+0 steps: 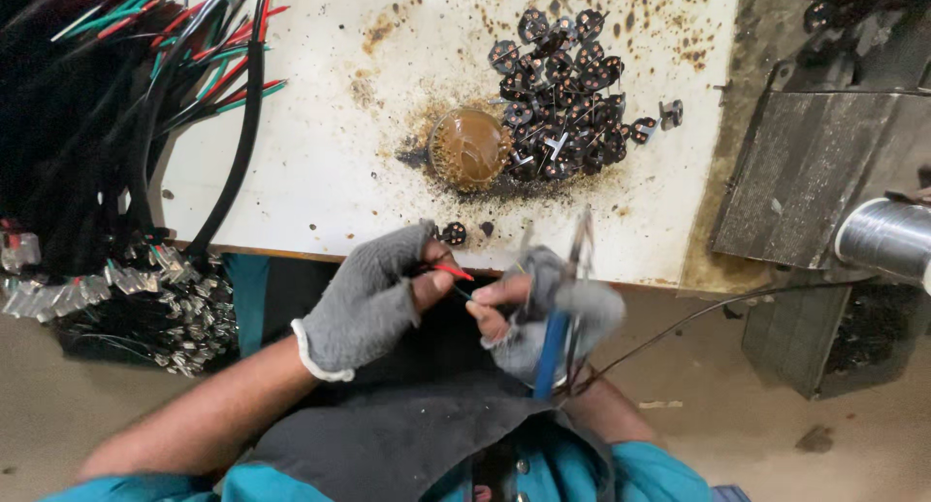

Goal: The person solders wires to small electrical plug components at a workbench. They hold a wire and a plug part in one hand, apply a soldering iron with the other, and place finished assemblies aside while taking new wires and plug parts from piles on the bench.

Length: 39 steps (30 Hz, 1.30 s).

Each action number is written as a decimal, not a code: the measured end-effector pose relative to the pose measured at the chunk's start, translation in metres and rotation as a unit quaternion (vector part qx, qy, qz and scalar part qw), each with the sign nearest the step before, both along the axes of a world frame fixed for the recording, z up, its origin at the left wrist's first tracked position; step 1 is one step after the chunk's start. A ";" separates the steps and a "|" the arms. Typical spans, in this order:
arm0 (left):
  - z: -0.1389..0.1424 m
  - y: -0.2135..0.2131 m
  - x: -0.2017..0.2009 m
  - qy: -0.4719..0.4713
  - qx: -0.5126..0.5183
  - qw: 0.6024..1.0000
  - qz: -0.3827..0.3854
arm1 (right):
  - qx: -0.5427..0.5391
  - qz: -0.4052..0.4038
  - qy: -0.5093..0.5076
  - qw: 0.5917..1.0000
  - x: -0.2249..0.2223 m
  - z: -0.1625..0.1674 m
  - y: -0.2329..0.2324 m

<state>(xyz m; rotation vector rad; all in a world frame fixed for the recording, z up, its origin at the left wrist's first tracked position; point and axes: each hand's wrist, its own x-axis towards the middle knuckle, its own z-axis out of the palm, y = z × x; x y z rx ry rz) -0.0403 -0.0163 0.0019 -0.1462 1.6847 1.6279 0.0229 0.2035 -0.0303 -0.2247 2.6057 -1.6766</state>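
Note:
My left hand [373,293], in a grey fingerless glove, pinches thin red and dark wires [452,271] just below the table's front edge. My right hand [543,313], gloved the same way, grips a blue-handled soldering iron [561,318] with its metal tip pointing up, and its fingers touch the same wires. A small black round part [452,233] lies on the table edge just above my hands.
A stained white table [310,143] carries a brown round flux tin [468,149] and a heap of several black plug parts [562,95]. Bundled black cables with coloured wire ends [126,95] hang at left. A solder spool [887,235] and grey metal block [815,172] sit right.

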 end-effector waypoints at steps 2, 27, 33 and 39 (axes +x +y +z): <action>0.001 -0.003 -0.002 0.104 -0.046 0.993 -0.042 | -0.072 -0.043 -0.103 0.991 0.002 -0.013 -0.002; 0.001 -0.008 -0.007 0.407 -0.175 0.896 -0.001 | -0.041 -0.084 -0.031 0.995 -0.016 0.005 -0.020; -0.014 -0.016 -0.071 0.360 -0.242 0.901 0.029 | 0.113 -0.080 0.091 0.986 -0.062 0.008 -0.021; -0.027 -0.007 -0.088 0.359 -0.276 0.892 0.006 | 0.131 0.012 0.171 0.977 -0.086 0.001 -0.013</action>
